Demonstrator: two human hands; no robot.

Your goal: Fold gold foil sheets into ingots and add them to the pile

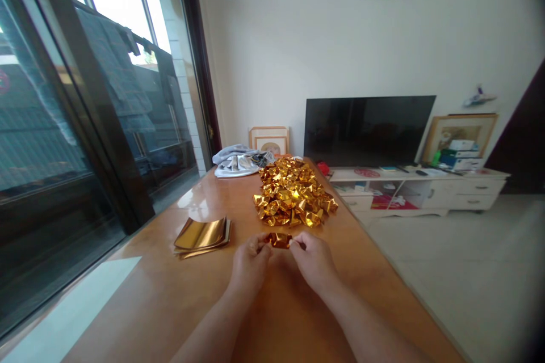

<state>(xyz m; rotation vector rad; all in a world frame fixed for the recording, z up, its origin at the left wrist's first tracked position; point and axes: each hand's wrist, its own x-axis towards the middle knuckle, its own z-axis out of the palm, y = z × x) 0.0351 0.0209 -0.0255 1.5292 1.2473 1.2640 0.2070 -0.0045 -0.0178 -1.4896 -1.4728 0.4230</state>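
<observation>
Between my two hands is a folded gold foil paper piece (280, 240), shaped like a small ingot or wrapped sweet. My left hand (254, 255) pinches its left end, and my right hand (310, 254) pinches the right end. Both hands are closed, just above the wooden table (204, 306). Beyond them lies a large heap of similar folded gold foil pieces (293, 195). To the left of my left hand rests a stack of flat gold foil sheets (202, 235), the top one curling up.
A white sheet (80, 309) lies at the table's left edge. Bundled grey cloth (240, 160) sits at the far end. Past the table's right edge stand a white TV cabinet (443, 193) and a television (368, 130). Sliding glass doors (93, 96) line the left.
</observation>
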